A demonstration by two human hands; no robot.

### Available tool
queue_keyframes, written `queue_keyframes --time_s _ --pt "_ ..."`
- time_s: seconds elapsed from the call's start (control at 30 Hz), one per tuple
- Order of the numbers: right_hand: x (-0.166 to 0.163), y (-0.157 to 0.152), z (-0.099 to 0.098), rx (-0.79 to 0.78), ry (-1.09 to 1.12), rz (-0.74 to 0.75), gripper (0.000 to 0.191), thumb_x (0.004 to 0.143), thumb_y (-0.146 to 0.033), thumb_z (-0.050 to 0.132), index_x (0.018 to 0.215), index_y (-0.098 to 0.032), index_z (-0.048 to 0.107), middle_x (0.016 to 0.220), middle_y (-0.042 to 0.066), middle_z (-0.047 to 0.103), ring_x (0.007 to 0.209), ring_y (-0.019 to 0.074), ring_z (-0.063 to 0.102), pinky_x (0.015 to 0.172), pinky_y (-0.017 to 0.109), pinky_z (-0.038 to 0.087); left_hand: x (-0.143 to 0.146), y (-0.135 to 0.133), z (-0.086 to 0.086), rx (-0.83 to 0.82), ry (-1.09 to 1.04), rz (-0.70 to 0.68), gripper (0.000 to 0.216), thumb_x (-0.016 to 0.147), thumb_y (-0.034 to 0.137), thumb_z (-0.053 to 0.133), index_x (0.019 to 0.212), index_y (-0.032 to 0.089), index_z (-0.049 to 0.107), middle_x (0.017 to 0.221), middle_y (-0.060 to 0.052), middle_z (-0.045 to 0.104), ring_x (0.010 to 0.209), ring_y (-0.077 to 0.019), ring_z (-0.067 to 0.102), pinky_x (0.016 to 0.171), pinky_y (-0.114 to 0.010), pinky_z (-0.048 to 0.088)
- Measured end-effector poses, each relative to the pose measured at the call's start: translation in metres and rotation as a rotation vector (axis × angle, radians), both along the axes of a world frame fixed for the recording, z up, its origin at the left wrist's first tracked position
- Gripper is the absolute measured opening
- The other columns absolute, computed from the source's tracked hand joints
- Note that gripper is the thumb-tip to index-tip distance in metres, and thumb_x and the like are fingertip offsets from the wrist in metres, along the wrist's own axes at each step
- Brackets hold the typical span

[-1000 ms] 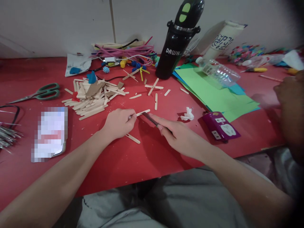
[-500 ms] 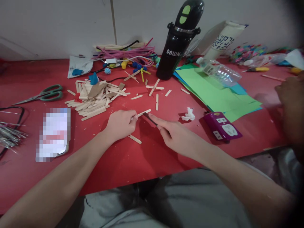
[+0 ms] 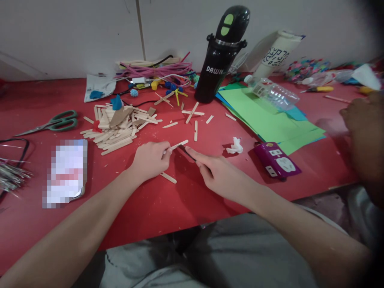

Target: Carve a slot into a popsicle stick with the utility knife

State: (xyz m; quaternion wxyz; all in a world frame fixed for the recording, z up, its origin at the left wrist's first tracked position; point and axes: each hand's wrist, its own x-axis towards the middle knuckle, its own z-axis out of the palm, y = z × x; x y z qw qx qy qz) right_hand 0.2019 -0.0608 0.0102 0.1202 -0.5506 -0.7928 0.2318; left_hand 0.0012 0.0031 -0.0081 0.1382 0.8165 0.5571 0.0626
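Head camera view: a person's left grip [image 3: 152, 161] pinches a wooden stick [image 3: 181, 143], its end jutting out between the two hands over a red surface [image 3: 141, 216]. The right grip [image 3: 220, 172] is closed around a slim dark tool [image 3: 190, 154], index finger extended along it, the tip at the stick just beside the left fingertips; any contact is too small to make out. A second stick [image 3: 169, 178] lies on the surface, partly hidden by the left grip. Beyond that grip and to its left spreads a stick pile [image 3: 115, 138], with green-handled scissors [image 3: 61, 121] farther left. Straight beyond both grips, a notched stick [image 3: 196, 131] lies near crossed sticks [image 3: 193, 112]; a black flask [image 3: 220, 60] marked DAWN stands behind them. Past the right grip sit a crumpled white tissue [image 3: 234, 146] and a purple socket box [image 3: 277, 160]. Well to its right, another person's hand [image 3: 363, 120] shows in shadow.
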Motion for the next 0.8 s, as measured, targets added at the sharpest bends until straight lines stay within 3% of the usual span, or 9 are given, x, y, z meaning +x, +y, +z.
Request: queue_keyframes --time_s 0.5,0.67,0.8 --pt "0.0017 -0.0029 -0.0013 -0.012 0.031 0.0 0.06 0.09 -0.009 0.037 0.148 -0.022 0.04 0.11 0.009 0.072 0.072 0.0152 0.064 0.063 0.025 0.047 -0.0027 0.0025 -0.0019 0.004 -0.042 0.001 0.026 0.089 0.036 0.038 0.081 0.023 0.059 0.072 -0.002 0.063 0.068 -0.0181 0.056 0.055 -0.029 0.024" --pt "0.0055 -0.0063 -0.0076 0.017 0.142 -0.089 0.055 0.092 -0.015 0.038 0.147 -0.019 0.04 0.092 0.006 0.072 0.067 0.0151 0.062 0.061 0.025 0.046 -0.0032 0.0025 0.0004 -0.013 -0.043 -0.006 0.028 0.09 0.037 0.037 0.077 0.023 0.057 0.068 -0.001 0.06 0.066 -0.0178 0.054 0.055 -0.029 0.023" --pt "0.0045 -0.0057 -0.0075 0.011 0.127 -0.083 0.054 0.093 -0.016 0.036 0.147 -0.019 0.041 0.094 0.007 0.071 0.072 0.0164 0.062 0.065 0.027 0.047 -0.0018 0.0026 0.0017 -0.016 -0.036 -0.01 0.03 0.091 0.036 0.036 0.076 0.022 0.058 0.067 -0.002 0.061 0.066 -0.018 0.055 0.055 -0.029 0.023"
